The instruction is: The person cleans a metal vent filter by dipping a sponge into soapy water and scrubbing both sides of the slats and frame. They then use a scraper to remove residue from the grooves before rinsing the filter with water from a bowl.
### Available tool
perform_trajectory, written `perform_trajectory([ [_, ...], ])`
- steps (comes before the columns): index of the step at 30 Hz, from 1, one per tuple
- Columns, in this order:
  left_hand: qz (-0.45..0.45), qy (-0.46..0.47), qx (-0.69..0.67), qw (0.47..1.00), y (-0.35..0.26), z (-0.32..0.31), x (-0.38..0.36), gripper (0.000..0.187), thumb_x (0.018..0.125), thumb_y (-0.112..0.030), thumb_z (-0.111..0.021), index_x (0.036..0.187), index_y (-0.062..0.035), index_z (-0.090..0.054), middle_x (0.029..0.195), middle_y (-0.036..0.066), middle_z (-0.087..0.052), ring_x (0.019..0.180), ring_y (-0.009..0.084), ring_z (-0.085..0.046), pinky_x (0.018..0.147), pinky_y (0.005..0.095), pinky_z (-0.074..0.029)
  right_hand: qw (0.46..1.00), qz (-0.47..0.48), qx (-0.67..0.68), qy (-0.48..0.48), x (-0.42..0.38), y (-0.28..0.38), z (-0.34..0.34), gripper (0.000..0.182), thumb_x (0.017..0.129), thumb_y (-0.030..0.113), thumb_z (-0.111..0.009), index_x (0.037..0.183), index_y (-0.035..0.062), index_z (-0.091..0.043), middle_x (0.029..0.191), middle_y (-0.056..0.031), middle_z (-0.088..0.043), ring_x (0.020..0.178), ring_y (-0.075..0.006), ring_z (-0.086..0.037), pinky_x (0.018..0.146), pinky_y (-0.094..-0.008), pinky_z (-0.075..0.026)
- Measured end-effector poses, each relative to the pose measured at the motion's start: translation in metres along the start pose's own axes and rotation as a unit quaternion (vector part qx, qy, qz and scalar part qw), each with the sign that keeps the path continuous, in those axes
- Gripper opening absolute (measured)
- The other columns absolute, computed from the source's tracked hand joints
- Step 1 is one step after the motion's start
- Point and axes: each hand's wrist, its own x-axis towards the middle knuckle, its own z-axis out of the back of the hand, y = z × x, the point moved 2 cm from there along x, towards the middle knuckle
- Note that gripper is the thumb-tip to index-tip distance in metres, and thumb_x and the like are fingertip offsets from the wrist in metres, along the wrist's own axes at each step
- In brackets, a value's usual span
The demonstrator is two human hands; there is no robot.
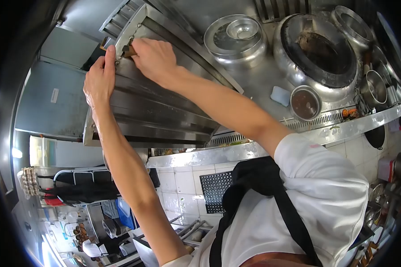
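A large ribbed metal panel, like a range-hood baffle filter (147, 100), stands tilted over the steel counter. My left hand (99, 82) grips its left edge, thumb pointing up along the rim. Near the panel's top corner, my right hand (155, 58) is closed around a small brown piece (128, 50) and presses it to the rim beside a row of rivet-like dots. Whether the piece is a pad or a tool's handle I cannot make out. Both forearms reach across the panel.
A wok burner (318, 49) and a lidded round pot (236, 42) stand on the steel counter. A blue-white sponge (280, 95) lies beside a bowl of brown liquid (305, 103). Food scraps sit along the slotted gutter (227, 140). A black mat (216, 189) lies on the tiled floor.
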Motion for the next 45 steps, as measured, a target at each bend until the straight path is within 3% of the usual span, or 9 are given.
perform_trajectory([
  [6, 0.007, 0.0, 0.029, 1.0, 0.007, -0.002, 0.0, 0.079, 0.092, -0.079, -0.034, 0.109, -0.0135, -0.074, 0.103, 0.021, -0.072, 0.107, 0.0446, -0.064, 0.093, 0.05, -0.049, 0.991, -0.114, -0.037, 0.061, -0.017, -0.019, -0.007, 0.021, 0.084, 0.024, -0.073, 0.085, 0.0053, -0.063, 0.076, -0.0162, -0.069, 0.077, -0.0415, -0.066, 0.066, -0.0506, -0.051],
  [13, -0.02, -0.018, 0.034, 0.999, 0.0, 0.0, 0.0, 0.078, 0.092, -0.078, -0.037, 0.111, -0.0125, -0.074, 0.103, 0.024, -0.071, 0.106, 0.0445, -0.064, 0.093, 0.0509, -0.049, 0.994, -0.082, -0.052, 0.041, -0.017, -0.018, -0.007, 0.022, 0.087, 0.028, -0.07, 0.093, 0.0073, -0.067, 0.083, -0.0168, -0.071, 0.08, -0.0403, -0.068, 0.068, -0.0506, -0.052],
  [17, -0.007, -0.031, 0.052, 0.998, 0.004, -0.006, 0.006, 0.078, 0.093, -0.078, -0.036, 0.115, -0.0133, -0.073, 0.103, 0.022, -0.072, 0.108, 0.0431, -0.064, 0.095, 0.0495, -0.048, 0.982, -0.156, -0.059, 0.086, -0.062, -0.048, 0.002, 0.022, 0.087, 0.028, -0.07, 0.096, 0.0077, -0.066, 0.084, -0.0171, -0.07, 0.083, -0.0409, -0.067, 0.069, -0.0504, -0.052],
  [21, -0.032, -0.011, 0.052, 0.998, 0.001, -0.005, 0.005, 0.077, 0.094, -0.077, -0.035, 0.114, -0.0126, -0.073, 0.103, 0.022, -0.072, 0.108, 0.0428, -0.065, 0.094, 0.0494, -0.049, 0.997, -0.037, -0.064, 0.017, 0.007, -0.002, -0.009, 0.022, 0.086, 0.027, -0.072, 0.098, 0.009, -0.066, 0.082, -0.0155, -0.071, 0.08, -0.0394, -0.068, 0.065, -0.0498, -0.052],
  [25, -0.026, -0.023, 0.058, 0.998, 0.009, -0.006, -0.001, 0.076, 0.095, -0.075, -0.035, 0.114, -0.0123, -0.073, 0.103, 0.022, -0.072, 0.108, 0.0434, -0.064, 0.094, 0.0499, -0.049, 0.991, -0.128, -0.05, -0.001, -0.078, -0.062, -0.003, 0.019, 0.083, 0.022, -0.073, 0.094, 0.0085, -0.065, 0.075, -0.0125, -0.071, 0.071, -0.0378, -0.069, 0.062, -0.0498, -0.052],
  [30, -0.05, -0.038, 0.059, 0.996, 0.0, -0.006, 0.001, 0.075, 0.095, -0.074, -0.035, 0.118, -0.0134, -0.072, 0.107, 0.023, -0.071, 0.109, 0.0444, -0.064, 0.094, 0.0502, -0.049, 0.989, -0.055, -0.131, 0.029, 0.016, -0.001, -0.013, 0.027, 0.087, 0.033, -0.073, 0.093, 0.0081, -0.065, 0.078, -0.0147, -0.071, 0.077, -0.0366, -0.069, 0.066, -0.0493, -0.052],
  [34, -0.057, -0.057, 0.068, 0.994, 0.0, -0.006, 0.008, 0.076, 0.095, -0.075, -0.034, 0.119, -0.0138, -0.072, 0.108, 0.023, -0.071, 0.109, 0.0444, -0.063, 0.094, 0.0506, -0.049, 0.983, -0.167, -0.073, 0.039, -0.054, -0.041, 0.007, 0.026, 0.085, 0.03, -0.073, 0.094, 0.0076, -0.065, 0.083, -0.0161, -0.071, 0.081, -0.0373, -0.069, 0.069, -0.0492, -0.052],
  [37, -0.043, -0.038, 0.075, 0.995, 0.0, -0.007, -0.007, 0.076, 0.095, -0.075, -0.034, 0.118, -0.014, -0.072, 0.109, 0.022, -0.071, 0.11, 0.0442, -0.063, 0.095, 0.0507, -0.049, 0.975, -0.164, -0.131, 0.071, -0.045, -0.034, -0.001, 0.025, 0.085, 0.029, -0.073, 0.094, 0.0064, -0.065, 0.084, -0.0161, -0.072, 0.082, -0.0381, -0.069, 0.069, -0.0495, -0.053],
  [45, -0.041, -0.051, 0.066, 0.996, -0.001, -0.011, -0.002, 0.078, 0.093, -0.076, -0.034, 0.119, -0.014, -0.072, 0.109, 0.022, -0.071, 0.11, 0.0433, -0.064, 0.094, 0.05, -0.049, 0.987, -0.13, -0.09, -0.019, -0.022, -0.015, -0.006, 0.021, 0.08, 0.021, -0.072, 0.086, 0.0034, -0.061, 0.079, -0.02, -0.069, 0.075, -0.0418, -0.067, 0.065, -0.0518, -0.051],
])
